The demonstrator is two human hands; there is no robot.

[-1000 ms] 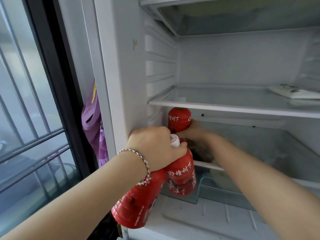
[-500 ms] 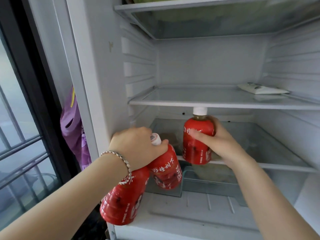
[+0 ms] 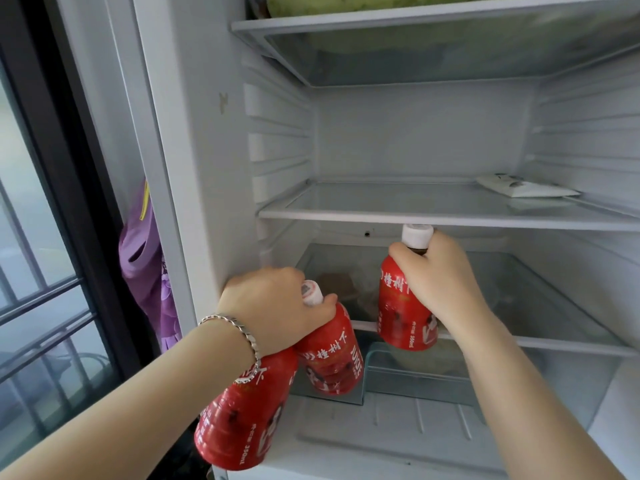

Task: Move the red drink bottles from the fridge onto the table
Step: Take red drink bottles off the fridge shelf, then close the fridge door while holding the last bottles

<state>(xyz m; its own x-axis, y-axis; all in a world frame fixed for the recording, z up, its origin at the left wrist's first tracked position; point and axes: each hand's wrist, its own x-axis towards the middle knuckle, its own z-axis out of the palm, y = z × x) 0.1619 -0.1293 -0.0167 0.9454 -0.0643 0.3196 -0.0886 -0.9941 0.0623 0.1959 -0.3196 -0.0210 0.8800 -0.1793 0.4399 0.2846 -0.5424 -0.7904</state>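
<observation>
Standing open, the fridge [image 3: 194,168] has three red bottles low at its left front. The left hand [image 3: 273,306] curls round the necks of two, a tilted bottle [image 3: 242,417] and a second bottle [image 3: 332,358] touching it. The right hand [image 3: 440,275] grips the upright third bottle [image 3: 401,306] at the lower shelf [image 3: 554,342] rim, its cap [image 3: 417,235] just under the middle shelf [image 3: 346,214], so it probably has to come forward, not up. No tabletop shows.

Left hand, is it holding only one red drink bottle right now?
No, the left hand grips two at their tops: the lower red bottle and the upper red bottle.
</observation>
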